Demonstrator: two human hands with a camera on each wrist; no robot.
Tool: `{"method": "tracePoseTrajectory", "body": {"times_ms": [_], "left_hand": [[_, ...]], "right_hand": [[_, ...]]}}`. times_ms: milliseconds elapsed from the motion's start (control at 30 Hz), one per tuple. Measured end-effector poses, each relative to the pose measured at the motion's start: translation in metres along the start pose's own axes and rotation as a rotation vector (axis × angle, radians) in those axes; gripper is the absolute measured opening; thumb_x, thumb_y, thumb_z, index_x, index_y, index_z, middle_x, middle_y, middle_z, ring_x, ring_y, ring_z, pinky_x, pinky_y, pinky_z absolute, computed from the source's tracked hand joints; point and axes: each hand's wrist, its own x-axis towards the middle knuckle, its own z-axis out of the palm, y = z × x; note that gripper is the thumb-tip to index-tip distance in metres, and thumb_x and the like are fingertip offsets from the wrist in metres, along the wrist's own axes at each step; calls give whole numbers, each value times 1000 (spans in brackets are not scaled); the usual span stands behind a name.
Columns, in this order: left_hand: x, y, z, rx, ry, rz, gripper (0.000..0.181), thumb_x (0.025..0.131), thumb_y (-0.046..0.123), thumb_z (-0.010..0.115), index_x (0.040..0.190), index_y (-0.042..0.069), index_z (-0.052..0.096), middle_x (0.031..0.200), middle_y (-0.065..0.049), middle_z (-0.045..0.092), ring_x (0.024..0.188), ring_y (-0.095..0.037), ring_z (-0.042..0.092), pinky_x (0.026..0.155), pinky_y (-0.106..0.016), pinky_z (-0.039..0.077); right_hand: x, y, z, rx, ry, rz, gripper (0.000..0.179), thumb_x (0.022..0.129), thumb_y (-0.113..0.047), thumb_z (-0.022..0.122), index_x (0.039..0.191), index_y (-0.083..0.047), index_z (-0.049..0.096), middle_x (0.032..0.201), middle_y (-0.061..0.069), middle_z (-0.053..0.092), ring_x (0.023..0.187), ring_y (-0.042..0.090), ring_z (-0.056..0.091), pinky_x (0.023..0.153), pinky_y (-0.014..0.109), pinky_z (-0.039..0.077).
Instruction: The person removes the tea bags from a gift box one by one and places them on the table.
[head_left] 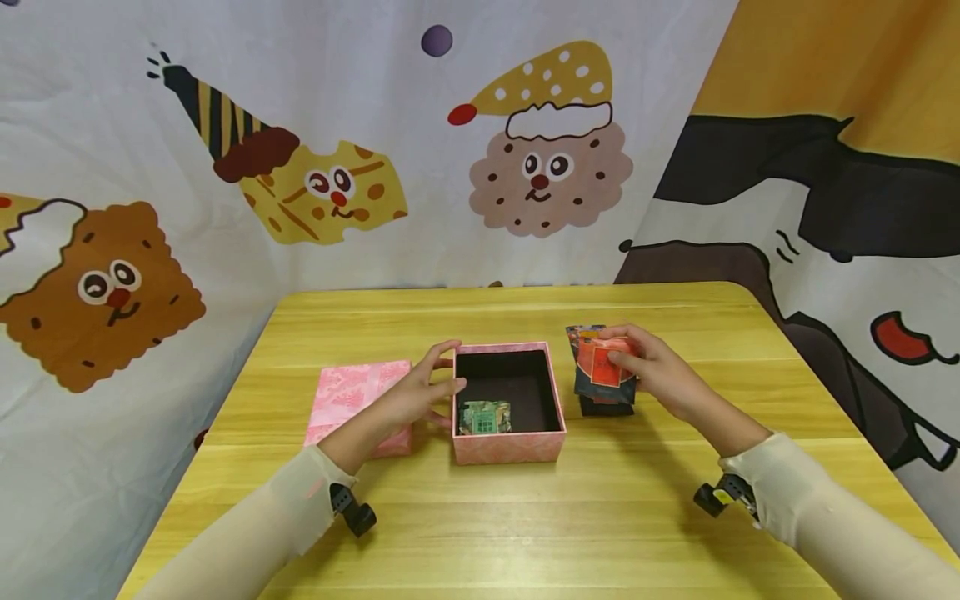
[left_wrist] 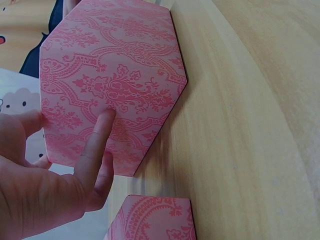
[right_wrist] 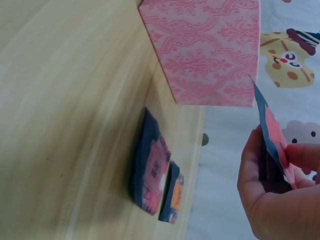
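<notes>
A lidless pink patterned box (head_left: 508, 447) with a dark inside stands on the table. Inside it, near the front left corner, lies a green packet (head_left: 485, 418). My left hand (head_left: 420, 383) grips the box's left side, one fingertip over the rim and others against the outer wall (left_wrist: 120, 90). To the right of the box, my right hand (head_left: 656, 371) pinches a red and dark packet (head_left: 606, 364) between thumb and fingers. In the right wrist view this packet (right_wrist: 271, 132) is held edge-on. Two more dark packets (right_wrist: 152, 167) lie on the table beneath, partly hidden in the head view.
A pink patterned lid (head_left: 348, 400) lies left of the box, partly behind my left forearm. The wooden table (head_left: 510, 533) reaches back to a cartoon-printed curtain (head_left: 420, 258). Dark wrist cameras (head_left: 352, 510) are strapped at both sleeves.
</notes>
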Motion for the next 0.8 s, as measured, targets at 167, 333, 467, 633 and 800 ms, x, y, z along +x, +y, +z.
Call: {"method": "tracePoseTrajectory", "body": {"times_ms": [167, 333, 467, 633, 800], "left_hand": [[1, -1, 0, 7, -1, 1, 71, 106, 16, 60, 163, 32, 21, 165, -19, 17, 133, -51, 50, 77, -52, 63], [1, -1, 0, 3, 9, -3, 72, 105, 18, 62, 163, 33, 21, 165, -19, 18, 132, -50, 51, 76, -52, 63], [1, -1, 1, 5, 12, 2, 70, 105, 19, 62, 161, 35, 24, 164, -20, 19, 131, -50, 52, 75, -52, 63], [0, 0, 1, 3, 16, -6, 70, 105, 18, 63, 161, 36, 25, 165, -19, 18, 131, -50, 52, 74, -51, 63], [1, 0, 1, 1, 17, -2, 68, 105, 18, 62, 159, 38, 26, 166, -19, 17, 132, -49, 52, 75, -53, 63]], "right_hand": [[-2, 8, -5, -27, -4, 5, 41, 109, -12, 52, 146, 3, 42, 137, 28, 50, 92, 14, 62, 70, 30, 57], [-5, 13, -7, -27, -11, 33, 45, 108, -11, 55, 148, 3, 41, 135, 30, 56, 95, 12, 67, 74, 31, 59], [-7, 17, -9, -31, -19, 58, 46, 108, -10, 55, 149, 3, 40, 130, 29, 60, 91, 14, 67, 74, 32, 59], [-10, 22, -10, -33, -28, 76, 44, 107, -9, 55, 147, 3, 41, 127, 27, 61, 95, 15, 69, 74, 33, 60], [-12, 26, -9, -47, -30, 97, 43, 107, -10, 57, 145, 3, 44, 116, 18, 67, 89, 16, 66, 71, 34, 59]]}}
